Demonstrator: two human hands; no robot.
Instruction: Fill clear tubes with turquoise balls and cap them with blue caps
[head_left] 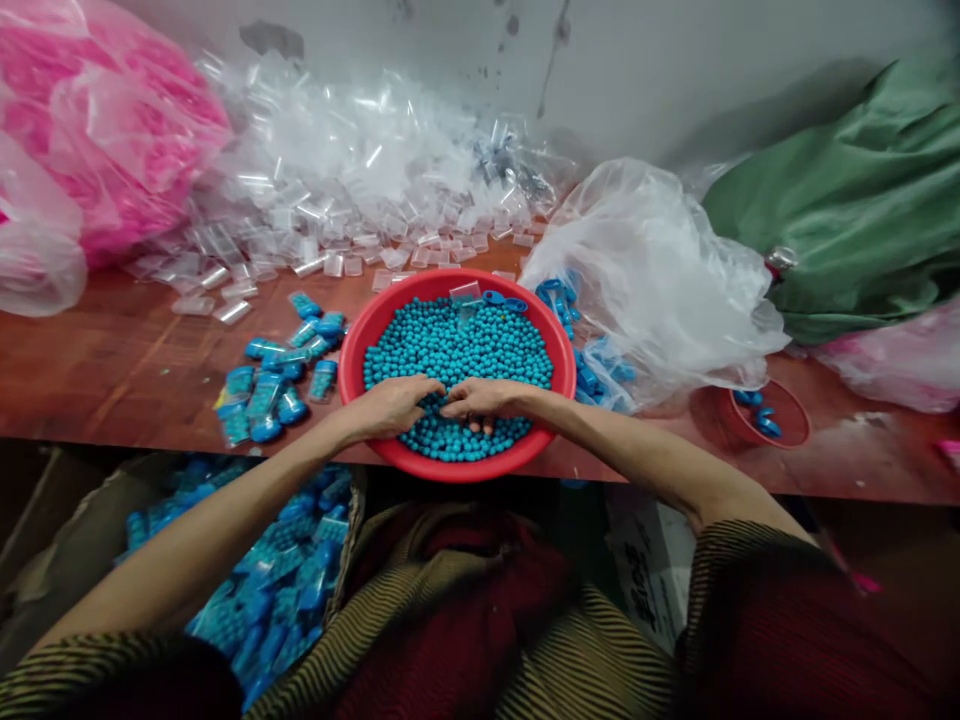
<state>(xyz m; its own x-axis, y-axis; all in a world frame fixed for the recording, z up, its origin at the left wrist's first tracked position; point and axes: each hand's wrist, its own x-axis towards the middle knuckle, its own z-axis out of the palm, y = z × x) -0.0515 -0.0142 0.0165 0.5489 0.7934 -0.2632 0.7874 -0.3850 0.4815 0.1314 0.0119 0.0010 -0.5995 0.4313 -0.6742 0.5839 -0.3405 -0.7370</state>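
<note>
A red plastic basin (351, 360) full of small blue balls (450, 345) stands at the table's front edge. My left hand (401, 402) is over the balls with its fingers curled into a pinch. Close beside it, my right hand (487, 400) bends its fingers down toward the balls, thumb toward the left hand. Whatever lies between the fingertips is too small and covered to name. On the balls at the back of the basin rest a clear plastic tube (466, 293) and a blue plastic piece (504, 300).
Filled blue-capped containers (281, 380) lie left of the basin; more fill a cardboard box (352, 530) below. Clear tubes (330, 220) are heaped behind. White plastic bag (652, 280), small red basket (801, 415) and green cloth (840, 200) are right; a pink-filled bag (112, 130) is left.
</note>
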